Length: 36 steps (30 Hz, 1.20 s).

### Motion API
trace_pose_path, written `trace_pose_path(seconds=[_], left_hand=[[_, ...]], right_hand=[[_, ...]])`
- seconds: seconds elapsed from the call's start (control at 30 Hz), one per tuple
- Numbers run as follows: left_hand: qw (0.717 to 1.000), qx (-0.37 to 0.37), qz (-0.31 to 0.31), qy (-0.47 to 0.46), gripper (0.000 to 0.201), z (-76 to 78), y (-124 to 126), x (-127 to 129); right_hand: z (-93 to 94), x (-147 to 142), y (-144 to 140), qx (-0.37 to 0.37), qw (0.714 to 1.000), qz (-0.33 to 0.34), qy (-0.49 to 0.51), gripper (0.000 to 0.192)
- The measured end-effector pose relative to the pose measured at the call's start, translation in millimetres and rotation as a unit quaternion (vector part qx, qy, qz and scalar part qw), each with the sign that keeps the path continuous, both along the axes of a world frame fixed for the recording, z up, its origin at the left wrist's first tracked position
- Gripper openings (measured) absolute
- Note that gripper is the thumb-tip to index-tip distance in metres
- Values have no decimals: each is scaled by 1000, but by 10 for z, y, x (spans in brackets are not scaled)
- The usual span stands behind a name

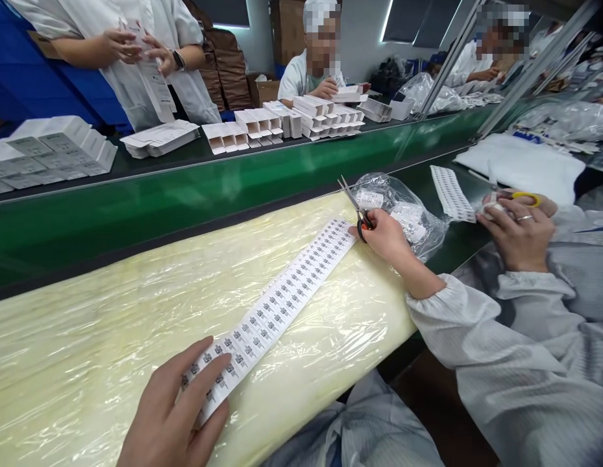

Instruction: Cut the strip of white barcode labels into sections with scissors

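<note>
A long white strip of printed labels [276, 308] lies slantwise over a yellowish, plastic-wrapped pad. My left hand [179, 408] grips its near end, fingers over the printed face and edge. At the far end, my right hand [386, 235] holds black-handled scissors [350, 194], and its fingertips touch the strip's corner. The scissor blades point up and away, slightly apart, off the paper. Just beyond my right hand sits a clear plastic bag [418, 214] with white labels in it.
A co-worker's hand [518, 233] on the right is near yellow-handled scissors [526, 198] and another label sheet [451, 192]. The wrapped pad [111, 311] covers the near surface. Beyond the green conveyor edge [184, 201] stand open white boxes [325, 117] and two people handling cartons.
</note>
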State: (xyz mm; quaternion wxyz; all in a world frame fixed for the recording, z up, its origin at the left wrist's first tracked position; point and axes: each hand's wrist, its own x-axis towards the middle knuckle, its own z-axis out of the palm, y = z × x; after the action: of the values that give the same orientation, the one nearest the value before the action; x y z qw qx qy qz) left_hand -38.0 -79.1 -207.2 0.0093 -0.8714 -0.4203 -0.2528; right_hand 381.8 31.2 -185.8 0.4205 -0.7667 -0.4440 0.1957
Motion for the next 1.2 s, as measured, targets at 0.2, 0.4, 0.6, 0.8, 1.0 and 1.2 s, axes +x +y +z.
trace_pose_path(seconds=[0.2,0.4,0.6,0.8,1.0,1.2], left_hand=[[999,29,-14,1,27,78,-12,49],[1000,10,7,-6,28,123,-74,167],[1000,-2,9,-23,31,122,-84,175],[999,1,5,-32,30,137,-96,182],[999,0,3,-38,30,122,-109,176],[999,-5,3,-43,32,118,-104,180]], right_hand=[[256,-380,-911,-39,956,200,210,45],[146,-950,-1797,-359,693,456,427,77],[-92,-1216,-1787,-425,663,399,470,77],[-19,-1341,-1649,-398,680,383,482,72],[-21,-1374,-1591,-398,683,366,491,62],[-37,-1372,-1563,-396,688,366,486,59]])
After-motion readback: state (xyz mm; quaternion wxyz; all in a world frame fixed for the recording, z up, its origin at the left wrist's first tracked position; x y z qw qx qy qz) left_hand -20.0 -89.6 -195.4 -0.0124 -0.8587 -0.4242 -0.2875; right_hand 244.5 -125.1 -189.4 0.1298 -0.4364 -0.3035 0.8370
